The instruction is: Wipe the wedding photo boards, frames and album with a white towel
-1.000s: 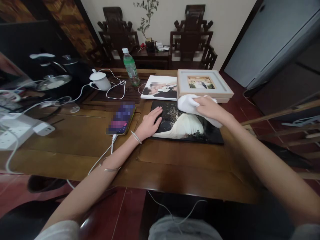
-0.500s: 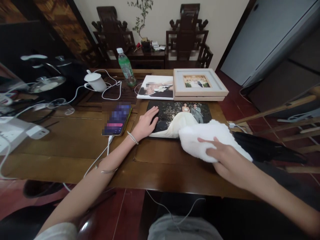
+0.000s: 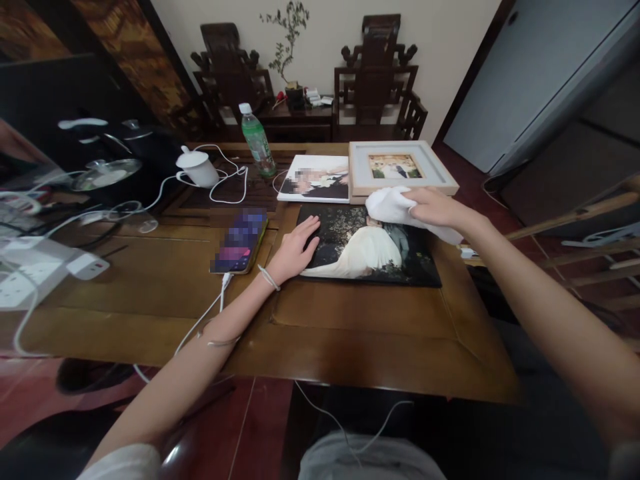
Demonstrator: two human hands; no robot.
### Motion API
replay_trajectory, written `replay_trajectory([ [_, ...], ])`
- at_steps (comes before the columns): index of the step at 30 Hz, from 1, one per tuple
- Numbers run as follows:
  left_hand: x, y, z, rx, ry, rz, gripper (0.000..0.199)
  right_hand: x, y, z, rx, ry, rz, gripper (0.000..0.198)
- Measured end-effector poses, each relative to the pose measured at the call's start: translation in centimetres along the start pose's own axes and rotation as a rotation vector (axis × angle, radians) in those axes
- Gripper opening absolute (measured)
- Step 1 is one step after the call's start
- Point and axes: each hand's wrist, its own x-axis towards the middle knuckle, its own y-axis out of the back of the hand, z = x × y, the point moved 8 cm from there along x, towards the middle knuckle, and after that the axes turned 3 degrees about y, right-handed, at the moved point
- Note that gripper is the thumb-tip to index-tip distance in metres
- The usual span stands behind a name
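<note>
The cloth point(image 3: 390, 206) moved farther away, beneath right grip point(image 3: 440, 208).

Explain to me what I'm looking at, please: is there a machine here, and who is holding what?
No machine here: these are a person's two bare hands. Every picture comes from one camera worn on that person's head, looking forward and down, so the arms reach in from the bottom and right.

The left hand lies flat on the left end of a dark photo, holding nothing. The right hand grips a white cloth over the photo's far right part.

On the wooden table, beyond the photo, are a smaller print and a frame. To the left are a phone, a bottle, a white cup and cables.
</note>
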Motion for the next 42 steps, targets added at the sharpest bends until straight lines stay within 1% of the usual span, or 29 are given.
replay_trajectory([
  [2,0.0,0.0,0.0,0.001,-0.001,-0.002,0.045,-0.3,-0.4,-0.1,-0.004,-0.012,-0.015,0.009],
  [4,0.0,0.0,0.0,-0.001,0.001,-0.006,0.045,-1.8,-0.9,-1.1,-0.017,-0.018,-0.022,0.011],
  [6,0.0,0.1,0.0,0.001,0.012,-0.008,0.044,-4.3,-1.5,-2.8,-0.024,-0.015,-0.023,0.014],
  [10,0.0,0.0,0.1,0.02,0.021,-0.009,0.044,-10.4,-3.1,-6.8,-0.027,-0.017,-0.049,0.017],
  [13,0.0,0.0,0.2,0.026,0.018,-0.008,0.044,-14.0,-3.6,-10.0,0.015,0.069,-0.034,0.026],
  [15,0.0,0.0,0.1,0.027,0.02,-0.01,0.044,-15.2,-3.7,-11.3,0.056,0.102,-0.065,0.029],
  [18,0.0,0.0,0.1,0.024,0.018,-0.023,0.043,-14.6,-3.6,-11.3,0.044,0.044,-0.139,0.025],
  [20,0.0,0.1,0.1,0.031,0.007,-0.028,0.044,-12.8,-3.2,-10.4,-0.009,0.015,-0.169,0.021],
  [22,0.0,0.1,0.2,0.042,-0.006,-0.027,0.045,-10.2,-2.9,-9.2,-0.045,0.035,-0.183,0.018],
  [25,0.0,0.1,0.3,0.05,-0.016,-0.02,0.047,-5.7,-2.0,-7.1,-0.024,0.091,-0.147,0.017],
  [27,0.0,0.1,0.3,0.046,-0.016,-0.018,0.047,-2.9,-1.5,-5.4,-0.023,0.096,-0.104,0.017],
  [29,0.0,0.1,0.2,0.042,-0.012,-0.02,0.046,-0.9,-1.3,-3.9,-0.042,0.07,-0.063,0.014],
  [31,0.0,0.1,0.2,0.037,-0.004,-0.021,0.044,0.0,-1.7,-3.1,-0.064,0.041,-0.038,0.013],
  [33,0.0,0.1,0.1,0.034,0.001,-0.02,0.043,-0.4,-2.8,-3.4,-0.09,0.043,-0.036,0.016],
  [35,0.0,0.1,0.1,0.031,0.002,-0.019,0.044,-2.1,-4.2,-4.6,-0.133,0.074,-0.031,0.025],
  [38,0.0,0.1,0.1,0.029,0.005,-0.014,0.044,-6.0,-5.8,-7.5,-0.157,0.128,-0.01,0.037],
  [42,0.0,0.1,0.2,0.028,0.004,-0.008,0.044,-11.7,-7.1,-11.6,-0.106,0.174,-0.095,0.042],
])
